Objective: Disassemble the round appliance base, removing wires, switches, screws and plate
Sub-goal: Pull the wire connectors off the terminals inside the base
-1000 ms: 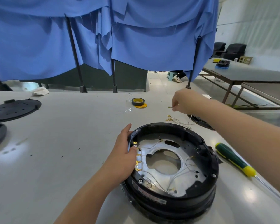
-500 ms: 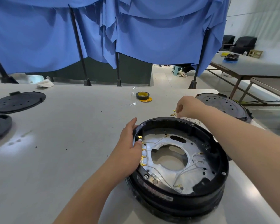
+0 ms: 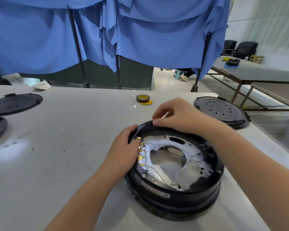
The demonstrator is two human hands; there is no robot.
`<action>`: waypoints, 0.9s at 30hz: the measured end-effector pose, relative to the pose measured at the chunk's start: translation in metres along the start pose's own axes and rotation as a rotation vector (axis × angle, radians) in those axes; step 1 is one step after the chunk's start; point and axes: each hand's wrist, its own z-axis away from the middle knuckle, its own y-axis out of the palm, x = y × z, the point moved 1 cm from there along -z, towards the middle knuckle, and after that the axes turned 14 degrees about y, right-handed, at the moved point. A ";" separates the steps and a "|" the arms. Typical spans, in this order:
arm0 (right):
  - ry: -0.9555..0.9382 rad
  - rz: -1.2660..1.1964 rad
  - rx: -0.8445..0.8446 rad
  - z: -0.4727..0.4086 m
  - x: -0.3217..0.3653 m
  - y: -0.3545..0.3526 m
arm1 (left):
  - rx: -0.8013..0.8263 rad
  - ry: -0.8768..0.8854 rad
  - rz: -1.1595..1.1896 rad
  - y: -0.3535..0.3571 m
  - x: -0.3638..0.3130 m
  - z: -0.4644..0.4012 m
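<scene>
the round base (image 3: 173, 195) holds a metal plate (image 3: 165, 147) and wires (image 3: 182, 170); left hand (image 3: 123, 152) grips its rim, right hand (image 3: 178, 114) pinches the far rim.

My left hand (image 3: 123, 147) curls at the end of an outstretched forearm; my right hand (image 3: 177, 114) reaches across, thumb and fingers bent, fingertips (image 3: 155, 121) pressed down.
</scene>
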 end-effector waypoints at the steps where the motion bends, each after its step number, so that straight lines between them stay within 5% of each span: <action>1: 0.017 0.002 0.034 0.005 0.001 0.010 | -0.019 0.002 -0.006 0.000 -0.001 0.000; 6: 0.079 0.106 0.164 0.011 0.000 0.042 | -0.055 0.022 -0.019 0.001 -0.003 0.002; 27: 0.110 -0.073 0.184 0.001 -0.006 0.067 | -0.036 0.061 -0.072 0.000 -0.002 0.000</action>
